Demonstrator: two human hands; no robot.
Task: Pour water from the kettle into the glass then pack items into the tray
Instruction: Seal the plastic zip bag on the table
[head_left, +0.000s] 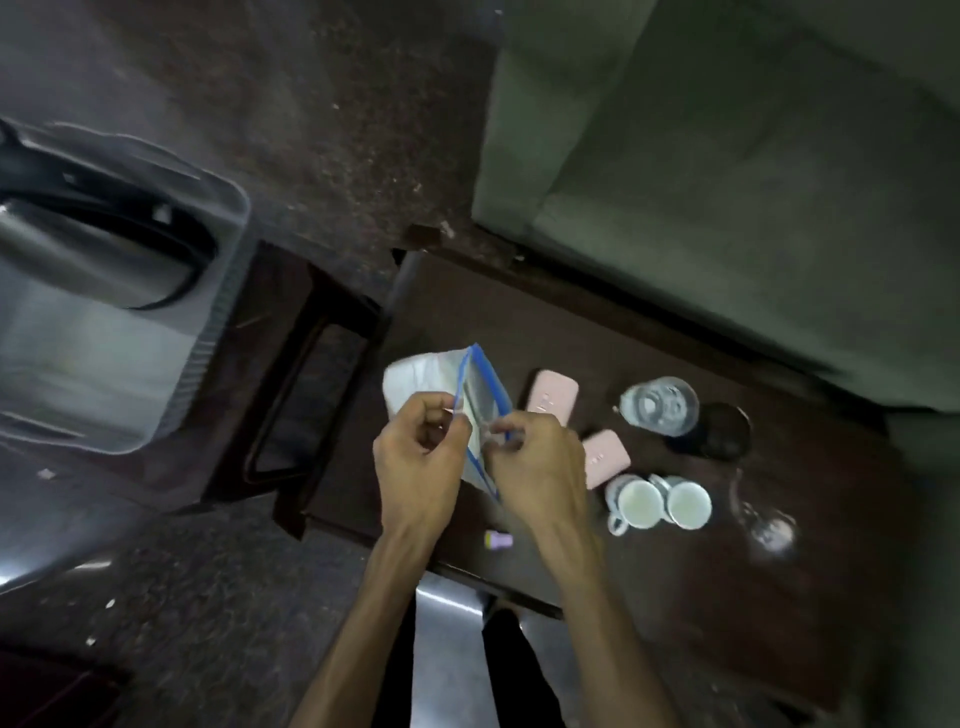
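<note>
My left hand (415, 457) and my right hand (540, 467) both pinch the blue-edged mouth of a clear zip bag (480, 400), held open above the dark wooden table (649, 597). White contents show at the bag's far end. A clear plastic tray (208, 332) stands on a stool at the left, and a steel kettle (88, 254) lies inside it. A glass (660, 405) with water stands at the table's far side. Two pink cases (551, 397) (608, 457) lie right of the bag.
Two white cups (639, 501) (688, 504) stand side by side right of my hands. A dark round object (722, 431) sits beside the glass. A small purple item (498, 540) lies near the table's front edge. A green sofa (727, 156) lies beyond the table.
</note>
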